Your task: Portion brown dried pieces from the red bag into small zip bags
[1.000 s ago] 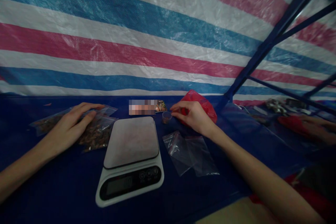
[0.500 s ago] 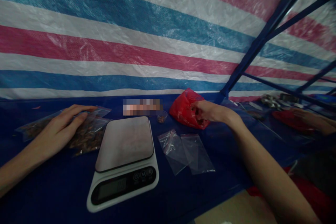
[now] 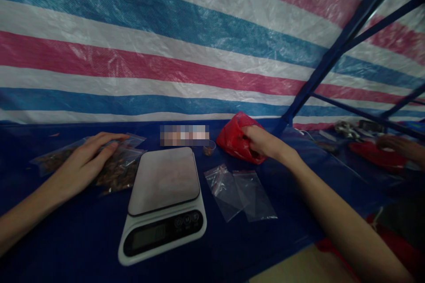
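Observation:
My left hand (image 3: pixel 84 163) lies flat on clear zip bags of brown pieces (image 3: pixel 117 172), holding nothing firmly. My right hand (image 3: pixel 259 141) is at the mouth of a red plastic bag (image 3: pixel 232 141), its fingers hidden in the folds. A small clear cup (image 3: pixel 209 148) with brown contents stands just left of that bag. Between my hands sits a white digital kitchen scale (image 3: pixel 162 199) with nothing on its pan. Two flat, empty-looking zip bags (image 3: pixel 237 194) lie below my right hand.
A pixelated card (image 3: pixel 184 135) lies behind the scale. A dark blue cover spreads over the table, backed by a striped tarp on a blue metal frame (image 3: pixel 335 57). At far right, a co-worker's hand (image 3: pixel 396 146) rests near a red item (image 3: pixel 373 155).
My right hand has moved right from the small cup to the red bag, leaving the cup standing. My left hand stays on the zip bags.

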`<state>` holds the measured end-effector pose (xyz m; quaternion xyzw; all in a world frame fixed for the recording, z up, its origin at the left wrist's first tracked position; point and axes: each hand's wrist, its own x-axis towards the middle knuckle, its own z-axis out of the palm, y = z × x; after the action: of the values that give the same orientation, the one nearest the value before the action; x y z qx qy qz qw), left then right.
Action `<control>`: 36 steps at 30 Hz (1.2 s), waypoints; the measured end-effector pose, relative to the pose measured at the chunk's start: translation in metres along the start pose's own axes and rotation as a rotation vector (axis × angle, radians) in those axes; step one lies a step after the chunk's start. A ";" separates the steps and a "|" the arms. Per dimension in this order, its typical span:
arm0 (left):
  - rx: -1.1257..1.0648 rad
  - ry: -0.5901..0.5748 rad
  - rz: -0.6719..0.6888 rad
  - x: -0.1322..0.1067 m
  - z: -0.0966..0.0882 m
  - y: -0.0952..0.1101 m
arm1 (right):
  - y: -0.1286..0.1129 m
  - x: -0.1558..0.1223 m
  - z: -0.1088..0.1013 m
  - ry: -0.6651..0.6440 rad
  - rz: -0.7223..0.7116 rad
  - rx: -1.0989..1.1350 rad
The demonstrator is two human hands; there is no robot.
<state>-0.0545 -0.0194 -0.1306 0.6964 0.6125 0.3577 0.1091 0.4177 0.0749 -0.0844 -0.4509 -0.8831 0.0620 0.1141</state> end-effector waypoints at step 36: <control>-0.016 -0.046 0.058 -0.002 0.007 -0.011 | -0.077 0.032 0.014 0.069 -0.153 0.381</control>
<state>-0.0587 -0.0171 -0.1427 0.7210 0.5864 0.3498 0.1182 0.3355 0.0559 -0.0766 -0.3545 -0.8826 0.2035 0.2321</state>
